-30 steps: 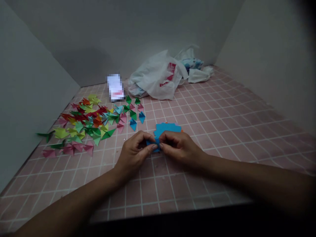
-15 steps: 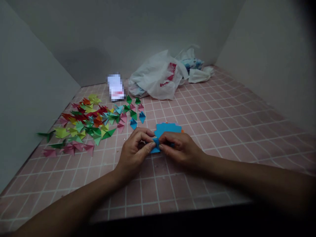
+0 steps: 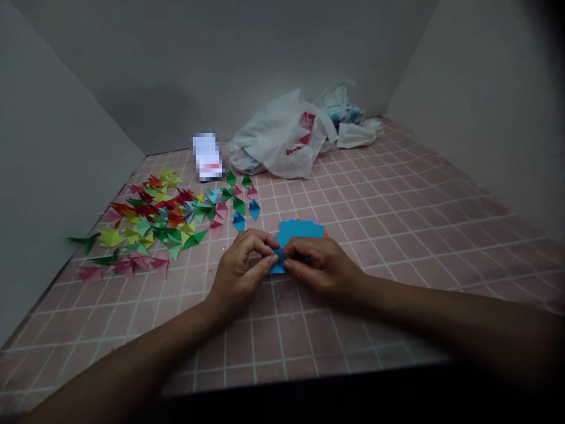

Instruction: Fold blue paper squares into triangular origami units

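A small folded piece of blue origami paper [image 3: 278, 268] is pinched between my two hands near the middle of the table. My left hand [image 3: 244, 264] grips its left side between thumb and forefinger. My right hand [image 3: 324, 263] pinches its right side, with the fingertips of both hands almost meeting. Right behind the hands lies a stack of blue paper sheets [image 3: 302, 228], with bits of orange and pink showing at its edges. The right hand hides the front of that stack. Two small folded blue pieces [image 3: 239, 221] stand just beyond my left hand.
Many folded paper pieces [image 3: 168, 235] in red, yellow, green and pink spread over the left of the pink checked tablecloth [image 3: 375, 194]. A lit phone [image 3: 207, 156] is behind them. White plastic bags [image 3: 282, 138] lie against the back wall; pale walls stand on both sides.
Both hands stay almost in place, still holding the blue paper. Only a slight shift of the fingers shows.
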The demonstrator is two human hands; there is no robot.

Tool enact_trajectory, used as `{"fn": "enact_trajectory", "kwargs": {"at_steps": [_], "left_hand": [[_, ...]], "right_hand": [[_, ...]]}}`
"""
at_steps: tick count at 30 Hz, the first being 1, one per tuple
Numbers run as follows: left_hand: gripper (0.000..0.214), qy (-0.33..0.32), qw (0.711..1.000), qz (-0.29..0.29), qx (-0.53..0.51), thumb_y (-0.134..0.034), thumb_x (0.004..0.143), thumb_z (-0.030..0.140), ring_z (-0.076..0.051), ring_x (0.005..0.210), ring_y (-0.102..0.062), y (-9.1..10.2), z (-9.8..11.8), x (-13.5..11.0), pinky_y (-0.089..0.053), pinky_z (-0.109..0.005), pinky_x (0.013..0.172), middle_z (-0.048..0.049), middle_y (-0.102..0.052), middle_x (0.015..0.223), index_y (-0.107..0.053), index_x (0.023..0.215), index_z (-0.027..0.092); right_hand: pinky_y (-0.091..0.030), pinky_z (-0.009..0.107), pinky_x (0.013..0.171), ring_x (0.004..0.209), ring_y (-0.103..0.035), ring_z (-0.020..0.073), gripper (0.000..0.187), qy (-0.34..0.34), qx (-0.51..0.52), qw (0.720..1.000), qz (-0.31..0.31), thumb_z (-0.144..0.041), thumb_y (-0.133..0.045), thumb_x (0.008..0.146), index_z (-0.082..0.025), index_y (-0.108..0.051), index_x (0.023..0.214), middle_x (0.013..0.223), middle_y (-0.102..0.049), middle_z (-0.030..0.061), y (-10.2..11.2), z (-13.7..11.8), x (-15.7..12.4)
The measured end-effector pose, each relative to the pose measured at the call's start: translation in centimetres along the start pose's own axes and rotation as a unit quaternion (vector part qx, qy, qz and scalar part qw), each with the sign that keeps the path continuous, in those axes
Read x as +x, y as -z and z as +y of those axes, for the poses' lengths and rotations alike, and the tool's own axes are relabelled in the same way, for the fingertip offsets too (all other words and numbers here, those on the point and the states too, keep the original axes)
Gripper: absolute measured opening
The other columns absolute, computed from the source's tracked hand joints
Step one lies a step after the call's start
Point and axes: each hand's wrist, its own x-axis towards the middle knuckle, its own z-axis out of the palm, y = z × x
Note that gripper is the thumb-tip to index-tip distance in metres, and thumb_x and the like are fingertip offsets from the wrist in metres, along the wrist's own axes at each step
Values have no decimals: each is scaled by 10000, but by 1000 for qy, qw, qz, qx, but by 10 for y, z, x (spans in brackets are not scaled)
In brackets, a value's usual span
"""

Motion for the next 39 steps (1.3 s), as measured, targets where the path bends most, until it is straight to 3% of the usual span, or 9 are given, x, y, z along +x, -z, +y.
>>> {"fn": "enact_trajectory", "kwargs": {"at_steps": [15,27,32,39], "left_hand": [[162,-92,994,-20,56,-626,900,123,-219,1010,-603,1,-3,2,-438,-405,921,-45,-678,980,-560,798,230],[110,39,998,-24,-34,-640,871,193,-217,941,-610,-2,-4,-2,-453,-403,879,-49,-634,916,-574,785,216],[113,63,996,-7,-68,-650,860,200,-186,888,-604,-4,-1,-2,-464,-350,836,-26,-628,876,-579,773,211],[105,76,995,-17,-69,-645,866,230,-184,890,-614,-5,-2,-2,-467,-341,833,-30,-635,895,-579,789,202]], "right_hand": [[-385,250,627,649,-504,114,174,-4,19,999,-26,-141,-546,892,-190,-547,725,697,-569,-18,2,-2,2],[-370,256,597,627,-480,113,150,-51,48,997,-29,-183,-543,879,-181,-561,730,685,-546,-18,0,-1,2],[-381,265,601,650,-493,130,173,-69,81,994,-32,-270,-581,898,-175,-584,752,694,-552,-9,0,-4,2],[-347,247,560,596,-463,110,158,-72,48,996,9,-181,-569,852,-182,-550,696,638,-528,-29,-4,-1,0]]}}
